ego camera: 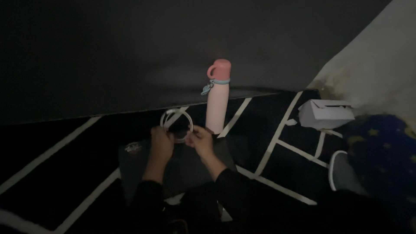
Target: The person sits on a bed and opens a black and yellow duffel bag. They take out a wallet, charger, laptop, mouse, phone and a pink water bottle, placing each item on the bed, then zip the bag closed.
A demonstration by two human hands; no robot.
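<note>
Dim room, dark taped table (65, 173). Left hand (161, 144) and right hand (200, 139) both grip white cable coil (175, 123), mid-scene. Pink bottle (218, 95) just right, upright. White box (325, 113) far right.

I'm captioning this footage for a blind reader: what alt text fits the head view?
In dim light, a person's left hand and right hand together hold a coiled white cable above a dark flat case. A tall pink bottle stands upright just behind, and a white cardboard box sits to the right.
</note>
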